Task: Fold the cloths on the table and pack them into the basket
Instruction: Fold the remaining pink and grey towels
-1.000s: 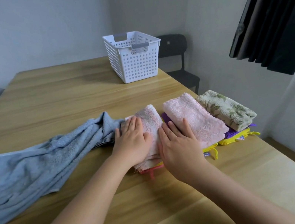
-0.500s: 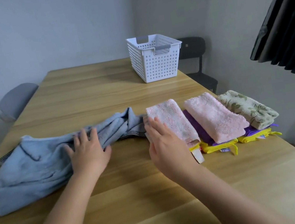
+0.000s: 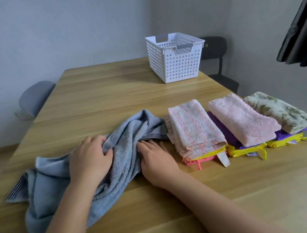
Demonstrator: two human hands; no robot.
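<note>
A crumpled blue towel [image 3: 44,187] lies on the left of the wooden table [image 3: 116,94]. My left hand [image 3: 89,159] lies on top of it with its fingers curled into a fold. At the towel's right edge my right hand [image 3: 156,160] rests, fingertips tucked into the fabric. Right of my hands sit three folded stacks: a mottled pink cloth [image 3: 195,127], a plain pink towel [image 3: 242,119] and a floral cloth [image 3: 279,111], each lying on yellow, purple or pink cloths. The white perforated basket [image 3: 176,61] stands empty at the far right of the table.
A grey chair [image 3: 33,97] stands at the table's left side and a black chair [image 3: 218,60] behind the basket. A dark curtain [image 3: 304,30] hangs at the right. The table's right edge runs close beside the floral stack.
Both hands left the folded pink cloths and moved left onto the blue towel. The left hand's fingers have curled into it; the right hand has reached its right edge.
</note>
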